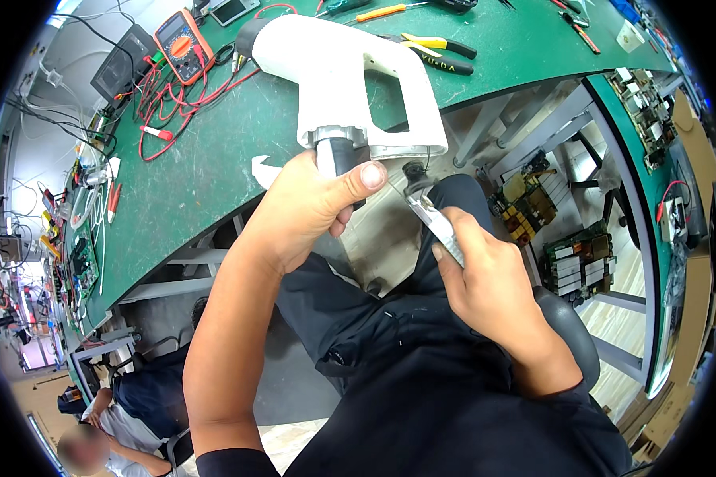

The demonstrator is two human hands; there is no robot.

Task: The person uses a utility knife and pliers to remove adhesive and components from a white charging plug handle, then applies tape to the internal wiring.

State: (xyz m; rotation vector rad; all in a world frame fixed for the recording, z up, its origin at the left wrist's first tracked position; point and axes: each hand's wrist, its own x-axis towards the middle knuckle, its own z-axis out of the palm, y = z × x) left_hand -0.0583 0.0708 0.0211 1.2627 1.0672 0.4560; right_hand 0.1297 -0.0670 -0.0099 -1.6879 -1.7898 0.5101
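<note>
A white plastic housing (330, 60) with a looped handle and a dark round end rests partly on the bench, its lower end overhanging the near edge. From that lower end sticks out a silver-and-black cylinder (340, 157), with my left hand (298, 199) closed around it and the thumb across the front. My right hand (489, 274) grips a slim silvery piece (437, 222), whose exact kind I cannot make out. Close to its tip is a small black part (415, 175), below a thin wire from the handle's end. A white hook-shaped piece (265, 171) lies by my left wrist.
On the green bench (215, 151) lie an orange multimeter (184, 46) with red and black leads, yellow-black pliers (437, 52) and an orange screwdriver (390, 11). Circuit boards (577, 262) sit low on the right. Another person (131, 421) sits at lower left.
</note>
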